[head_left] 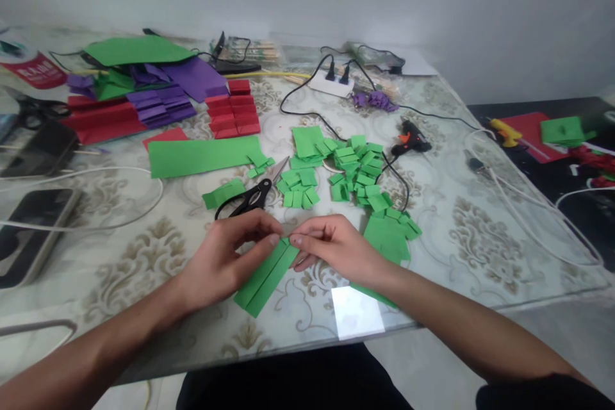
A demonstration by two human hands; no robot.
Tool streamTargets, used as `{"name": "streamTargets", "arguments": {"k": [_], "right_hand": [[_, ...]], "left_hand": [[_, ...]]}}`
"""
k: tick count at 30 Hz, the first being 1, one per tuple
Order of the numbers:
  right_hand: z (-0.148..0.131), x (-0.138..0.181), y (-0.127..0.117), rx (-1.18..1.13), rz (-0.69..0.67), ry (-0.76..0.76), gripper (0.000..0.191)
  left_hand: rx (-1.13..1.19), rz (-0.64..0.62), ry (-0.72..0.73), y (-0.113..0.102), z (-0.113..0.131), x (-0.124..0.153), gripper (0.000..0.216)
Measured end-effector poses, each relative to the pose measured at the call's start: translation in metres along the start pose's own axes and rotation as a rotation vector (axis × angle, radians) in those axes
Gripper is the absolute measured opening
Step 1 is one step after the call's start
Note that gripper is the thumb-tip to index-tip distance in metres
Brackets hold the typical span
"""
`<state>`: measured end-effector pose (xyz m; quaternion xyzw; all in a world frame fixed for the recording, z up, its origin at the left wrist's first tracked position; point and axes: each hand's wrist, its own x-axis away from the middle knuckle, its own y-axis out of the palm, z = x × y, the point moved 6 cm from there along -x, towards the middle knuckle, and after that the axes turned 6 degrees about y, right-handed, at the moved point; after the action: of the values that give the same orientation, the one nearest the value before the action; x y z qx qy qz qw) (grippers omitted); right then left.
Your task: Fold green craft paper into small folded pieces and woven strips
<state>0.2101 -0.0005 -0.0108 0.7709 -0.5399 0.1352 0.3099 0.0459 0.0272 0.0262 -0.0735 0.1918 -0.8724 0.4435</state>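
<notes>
A green paper strip [266,278] with a crease along its length slants between my hands above the table. My left hand [230,256] pinches its upper end between thumb and fingers. Against the same end, my right hand [331,246] is closed, thumb and index finger gripping the tip. Just beyond my left hand lie black-handled scissors [257,192], blades pointing away. Small folded green paper pieces [358,166] are heaped past my right hand. A larger green sheet [387,240] lies partly under my right forearm.
Behind are a long green strip [202,157], red folded paper [233,112] and purple paper [161,102]. A black glue gun [410,139] rests at right, its cord near the power strip [331,83]. A phone [36,234] and white cable [120,225] lie left.
</notes>
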Motion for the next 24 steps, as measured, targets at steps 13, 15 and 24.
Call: {"name": "streamTargets", "arguments": {"k": [13,15,24], "right_hand": [[0.0,-0.001,0.0,0.005,0.002,-0.051,0.042],[-0.001,0.0,0.0,0.015,-0.007,-0.052,0.043],[-0.005,0.002,0.001,0.046,0.002,-0.081,0.039]], "left_hand": [[0.106,-0.112,-0.126,0.007,-0.011,-0.001,0.04],[0.12,-0.113,-0.123,0.007,-0.012,-0.001,0.039],[0.064,-0.113,-0.102,0.008,-0.012,0.0,0.036]]}}
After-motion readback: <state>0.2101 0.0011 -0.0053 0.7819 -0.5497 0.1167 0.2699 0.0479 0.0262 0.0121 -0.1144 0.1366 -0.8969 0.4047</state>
